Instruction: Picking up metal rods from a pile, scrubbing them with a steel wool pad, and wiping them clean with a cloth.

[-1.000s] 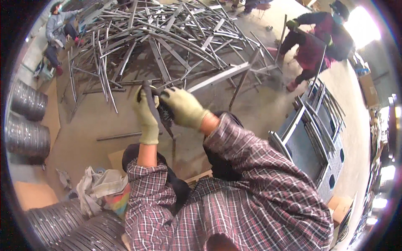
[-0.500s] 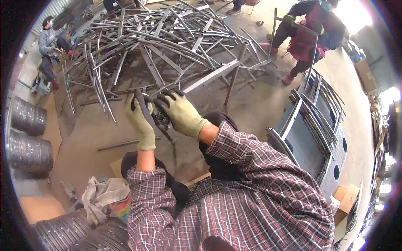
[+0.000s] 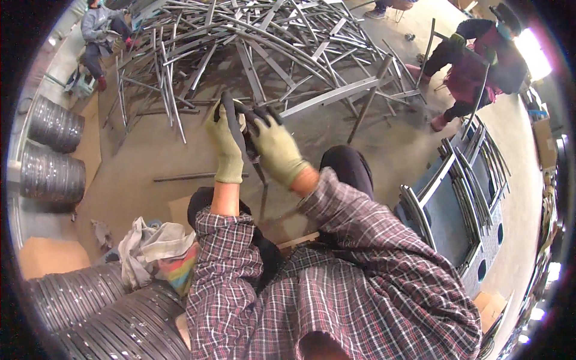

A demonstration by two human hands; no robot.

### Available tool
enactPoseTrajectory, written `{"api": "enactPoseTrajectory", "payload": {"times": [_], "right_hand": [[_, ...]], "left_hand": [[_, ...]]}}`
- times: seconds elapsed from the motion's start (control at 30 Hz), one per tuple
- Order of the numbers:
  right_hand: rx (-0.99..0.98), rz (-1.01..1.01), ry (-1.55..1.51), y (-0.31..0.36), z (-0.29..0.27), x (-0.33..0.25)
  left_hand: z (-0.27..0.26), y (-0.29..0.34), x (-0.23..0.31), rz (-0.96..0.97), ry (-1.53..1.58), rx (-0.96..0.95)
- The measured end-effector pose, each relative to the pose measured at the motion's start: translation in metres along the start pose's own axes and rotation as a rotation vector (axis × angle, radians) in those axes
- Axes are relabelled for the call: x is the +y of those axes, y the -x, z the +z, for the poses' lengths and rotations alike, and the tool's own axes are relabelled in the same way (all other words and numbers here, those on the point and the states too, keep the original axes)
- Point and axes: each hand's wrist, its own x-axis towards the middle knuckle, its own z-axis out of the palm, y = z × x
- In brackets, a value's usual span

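My left hand (image 3: pixel 227 144), in a pale yellow glove with dark palm and fingertips, is closed round the near end of a grey metal tube frame (image 3: pixel 330 96). From the hands the frame's flat bar runs off to the right and joins a slanting round tube (image 3: pixel 370 99). My right hand (image 3: pixel 275 147), gloved alike, is pressed against the left with its fingers curled. Under its palm sits something dark, mostly hidden and blurred. A dark, thin leg of metal (image 3: pixel 259 173) sticks out below the hands.
Beyond the hands rises a large heap of metal tubes (image 3: pixel 252 60). A co-worker (image 3: pixel 474 72) at far right handles a tube frame; another person (image 3: pixel 105 36) sits far left. Stacked frames (image 3: pixel 447 204) lie on the right. Dark wrapped coils (image 3: pixel 54 174), a grey cloth (image 3: pixel 156 246) and cardboard (image 3: pixel 54 258) are on the left.
The whole view has shifted, so the surroundings sit lower left to right. Both hands stay together on the frame; my right hand has turned slightly, its fingers closer to the left.
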Motion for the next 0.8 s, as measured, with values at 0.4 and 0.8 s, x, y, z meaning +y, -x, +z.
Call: {"api": "enactPoseTrajectory", "payload": {"times": [0.4, 0.8], "right_hand": [[-0.250, 0.209, 0.238, 0.027, -0.036, 0.081], [-0.310, 0.304, 0.053, 0.017, -0.037, 0.076]], "left_hand": [[0.002, 0.001, -0.006, -0.003, 0.150, -0.096], [-0.015, -0.016, -0.032, 0.147, 0.017, -0.069]]}}
